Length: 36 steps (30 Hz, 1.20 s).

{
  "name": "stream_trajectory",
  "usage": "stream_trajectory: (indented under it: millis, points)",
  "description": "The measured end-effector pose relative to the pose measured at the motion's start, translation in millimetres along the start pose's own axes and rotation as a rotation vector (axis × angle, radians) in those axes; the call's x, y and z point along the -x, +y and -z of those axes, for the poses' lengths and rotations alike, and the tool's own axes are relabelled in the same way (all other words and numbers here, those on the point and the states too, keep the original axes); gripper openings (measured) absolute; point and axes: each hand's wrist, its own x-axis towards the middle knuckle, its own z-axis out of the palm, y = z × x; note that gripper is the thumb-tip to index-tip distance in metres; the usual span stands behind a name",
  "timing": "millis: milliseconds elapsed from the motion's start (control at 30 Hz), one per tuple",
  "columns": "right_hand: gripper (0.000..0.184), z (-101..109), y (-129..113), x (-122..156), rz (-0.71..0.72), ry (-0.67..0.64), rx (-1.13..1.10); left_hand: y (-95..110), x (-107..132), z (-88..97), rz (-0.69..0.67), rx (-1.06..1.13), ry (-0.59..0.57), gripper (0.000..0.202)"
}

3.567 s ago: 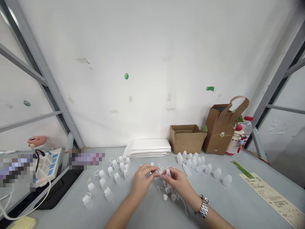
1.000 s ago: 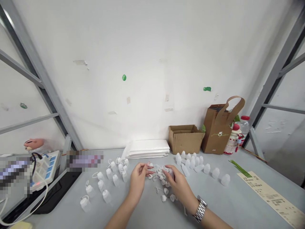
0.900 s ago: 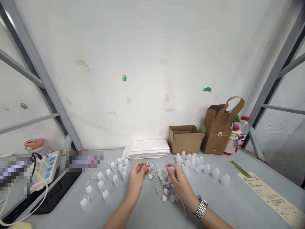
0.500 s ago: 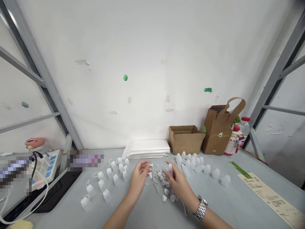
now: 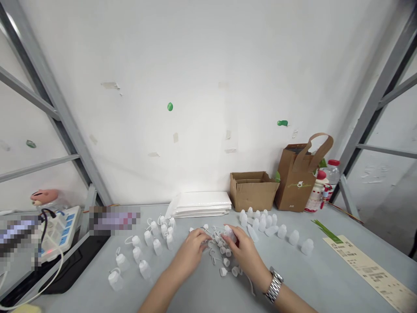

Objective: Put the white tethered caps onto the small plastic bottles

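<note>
My right hand (image 5: 241,250), with a metal watch on its wrist, grips a small translucent white bottle (image 5: 230,234), tilted to the left. Left of it, my left hand (image 5: 192,248) has its fingers drawn together at the edge of a pile of white caps with loop cords (image 5: 223,250). Whatever lies between those fingertips is hidden. One white cap (image 5: 206,227) shows just beyond them. Several capped bottles (image 5: 157,247) stand to the left, cords looped at their tops. Over on the right are several uncapped bottles (image 5: 282,231), a few lying down.
At the back are a stack of white envelopes (image 5: 200,203), an open cardboard box (image 5: 254,195) and a brown paper bag (image 5: 295,187). A printed strip (image 5: 368,269) lies right. On the left are a power strip (image 5: 67,230) with cables and a dark flat pad (image 5: 76,263).
My left hand has lowered slightly and turned, so the cap at its fingertips no longer shows in them. The bottle in my right hand has gone from upright to tilted left.
</note>
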Motion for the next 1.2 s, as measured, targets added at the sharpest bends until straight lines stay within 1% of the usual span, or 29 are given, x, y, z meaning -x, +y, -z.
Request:
stream_trajectory:
  millis: [67, 167, 367, 467, 567, 667, 767, 933, 1033, 1200]
  points:
    - [0.03, -0.3, 0.2, 0.3, 0.016, 0.001, -0.004, -2.4, -0.5, -1.0, -0.011, -0.039, 0.031, 0.025]
    - [0.033, -1.1, 0.4, 0.7, 0.029, 0.015, -0.008, -2.5, -1.7, -5.5, -0.01, -0.071, 0.077, 0.016]
    - [0.035, -1.6, 2.7, 0.9, 0.019, -0.011, -0.01, 2.7, -2.0, -7.9, 0.044, -0.03, 0.176, 0.015]
    - [0.035, -1.8, 2.9, 1.0, 0.011, -0.015, -0.02, 4.3, -2.7, -6.2, 0.1, 0.04, 0.225, 0.014]
    - [0.034, -2.0, 1.0, 1.1, 0.003, -0.021, -0.031, 5.8, -5.2, -5.0, 0.172, 0.156, 0.265, 0.013]
    - [0.024, -1.4, -2.6, 1.3, -0.014, -0.049, -0.002, 6.4, -9.0, -3.1, 0.252, 0.316, 0.287, 0.016]
    - [0.019, -0.6, -5.4, 2.1, -0.026, -0.087, 0.052, 6.1, -11.5, 0.8, 0.307, 0.52, 0.258, 0.021]
    - [0.019, -0.8, -8.9, 5.6, 0.014, -0.166, 0.111, 9.0, -8.1, 6.5, 0.356, 0.828, 0.145, 0.024]
    - [0.018, -1.1, -11.9, 8.5, 0.023, -0.196, 0.132, 11.8, -5.1, 5.0, 0.371, 0.931, 0.112, 0.02]
    - [0.017, -1.5, -14.3, 11.2, 0.025, -0.211, 0.132, 12.0, -5.1, 0.2, 0.403, 1.017, 0.103, 0.013]
